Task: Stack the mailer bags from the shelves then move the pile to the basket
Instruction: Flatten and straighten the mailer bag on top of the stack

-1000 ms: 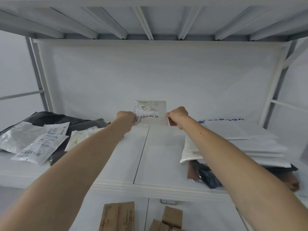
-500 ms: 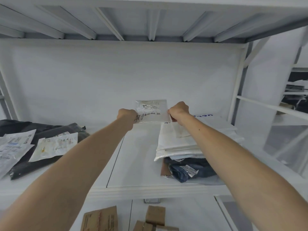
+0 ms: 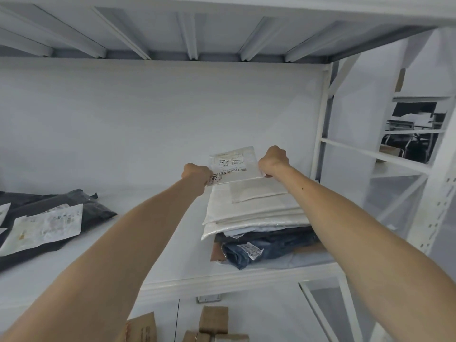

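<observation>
Left hand (image 3: 197,174) and right hand (image 3: 273,161) pinch the small clear labelled mailer bag (image 3: 234,166) by opposite edges, fingers curled, squaring it over the white padded-mailer pile (image 3: 254,211) near the shelf's (image 3: 222,280) right edge.

Small labelled mailer bag (image 3: 233,166) tilted above white mailer stack (image 3: 254,211) on shelf (image 3: 172,275)

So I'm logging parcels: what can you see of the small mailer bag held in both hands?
The small mailer bag is a flat, translucent plastic pouch with a white printed label and a strip reading 3002 at its left edge. It is tilted up over the pile of white mailers on the shelf. The left hand grips its left edge, the right hand its right edge. Its contents cannot be told.
</observation>
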